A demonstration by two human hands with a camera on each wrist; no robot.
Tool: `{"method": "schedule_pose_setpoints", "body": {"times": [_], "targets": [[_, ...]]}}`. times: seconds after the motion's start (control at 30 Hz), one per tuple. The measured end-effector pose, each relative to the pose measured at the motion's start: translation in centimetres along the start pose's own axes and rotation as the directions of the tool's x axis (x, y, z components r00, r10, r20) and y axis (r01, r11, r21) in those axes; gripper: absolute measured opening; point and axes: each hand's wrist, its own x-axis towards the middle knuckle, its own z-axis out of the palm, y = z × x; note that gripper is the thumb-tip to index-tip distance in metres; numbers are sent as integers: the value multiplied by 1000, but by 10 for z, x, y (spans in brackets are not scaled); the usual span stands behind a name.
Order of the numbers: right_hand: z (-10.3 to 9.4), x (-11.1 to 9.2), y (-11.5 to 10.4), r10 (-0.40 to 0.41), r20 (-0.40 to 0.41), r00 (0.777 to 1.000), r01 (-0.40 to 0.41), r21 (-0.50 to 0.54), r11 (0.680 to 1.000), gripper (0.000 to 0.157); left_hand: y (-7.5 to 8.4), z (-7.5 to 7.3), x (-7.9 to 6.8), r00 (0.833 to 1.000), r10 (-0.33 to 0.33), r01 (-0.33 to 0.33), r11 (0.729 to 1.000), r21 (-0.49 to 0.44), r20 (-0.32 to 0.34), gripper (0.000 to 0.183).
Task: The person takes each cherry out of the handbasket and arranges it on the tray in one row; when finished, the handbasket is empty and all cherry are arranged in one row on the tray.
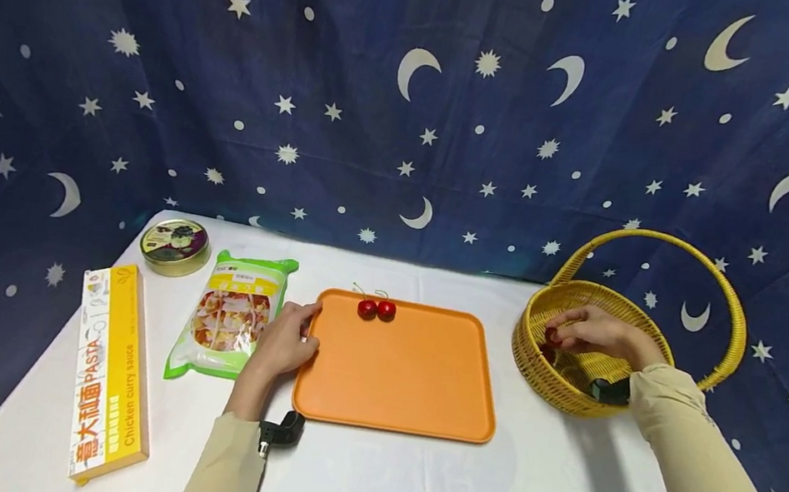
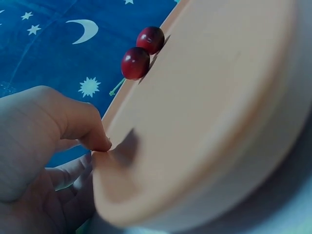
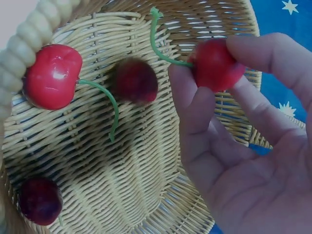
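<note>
My right hand [image 1: 600,332] reaches inside a yellow wicker basket [image 1: 544,380] at the right. Its thumb and fingers pinch a red cherry [image 3: 218,66] with a curved green stem, above the basket's bottom. Several more cherries lie in the basket, among them a bright red cherry [image 3: 52,77] with a stem and a dark cherry [image 3: 40,200]. At the table's middle, my left hand [image 1: 283,341] grips the left edge of an orange tray [image 1: 407,374], its fingers at the rim. Two dark red cherries [image 1: 376,309] sit side by side along the tray's far edge.
Left of the tray lies a green and white food bag [image 1: 233,316]. A round gold tin [image 1: 175,246] stands behind it, and a yellow and white pasta box [image 1: 111,374] lies at the far left. The basket's tall handle [image 1: 727,301] arches up at the right.
</note>
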Motion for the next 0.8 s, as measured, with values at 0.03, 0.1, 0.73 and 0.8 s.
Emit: {"method": "schedule_pose_setpoints", "body": {"times": [0.03,0.1,0.73,0.8], "targets": [[0,-1,0,-5,-11,1000,5,-8,1000,41,0,0,0,1000,0,0,1000,-1,0,63],[-1,-5,-1,-15,-44,999,14,-24,1000,42,0,0,0,1000,2,-2,1000,-1,1,62],[55,8,-67,-294,-478,828,246,-162,956,41,1,-1,1,999,-34,34,999,-6,24,63],[70,18,-73,-302,-465,832,261,-153,953,40,1,-1,1,999,-32,32,999,-3,23,63]]}}
